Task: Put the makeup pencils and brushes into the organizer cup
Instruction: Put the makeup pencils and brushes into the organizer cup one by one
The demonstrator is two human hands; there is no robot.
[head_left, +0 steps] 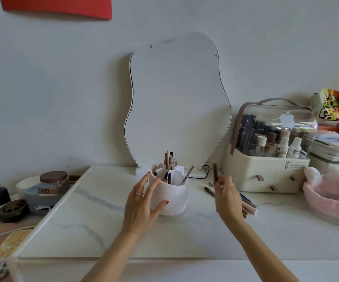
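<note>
A white organizer cup (173, 201) stands on a marbled mat in front of the mirror, with several pencils and brushes upright in its compartments. My left hand (142, 202) lies against the cup's left side, fingers spread and straight, thumb on its front. To the right of the cup, my right hand (226, 197) pinches a dark brown makeup pencil (215, 172), held upright and blurred. Several more pencils (247, 204) lie on the table behind and right of that hand, partly hidden by it.
A wavy mirror (177, 102) leans on the wall behind the cup. A cream cosmetics case (266, 178) with a clear lid stands at right, a pink fluffy basket (327, 200) beside it. A jar (52, 183), a dark dish (13, 210) and cables sit at left.
</note>
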